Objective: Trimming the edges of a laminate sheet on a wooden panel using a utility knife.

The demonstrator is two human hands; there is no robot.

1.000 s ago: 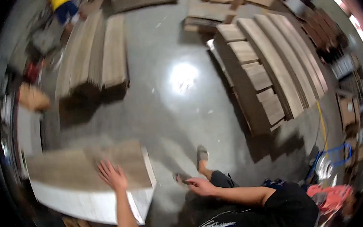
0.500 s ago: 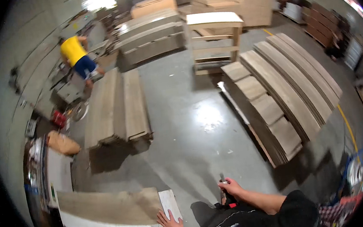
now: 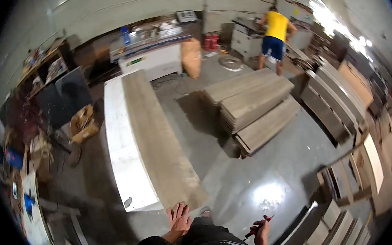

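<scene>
A long wood-grain board (image 3: 158, 139) lies along a white panel (image 3: 127, 151), in front of me and to the left. My left hand (image 3: 179, 219) rests on the near end of the board, its fingers spread and flat. Lower right of centre, my right hand (image 3: 260, 230) is closed around a slim red-and-black tool (image 3: 248, 234). One thin end pokes out beyond the fingers; the grip hides the rest, so its exact kind is unclear.
Stacked boards (image 3: 254, 99) stand on the floor ahead to the right, and another stack (image 3: 328, 227) is at lower right. Beyond, a person in a yellow shirt (image 3: 277, 26) bends over a machine. A wooden frame table (image 3: 354, 170) stands at right, a cardboard box (image 3: 84, 124) at left.
My view has swung left, so the board and white panel now lie ahead. My left hand has gone from a white piece at the board's end to the wood-grain surface. The right hand keeps its tool.
</scene>
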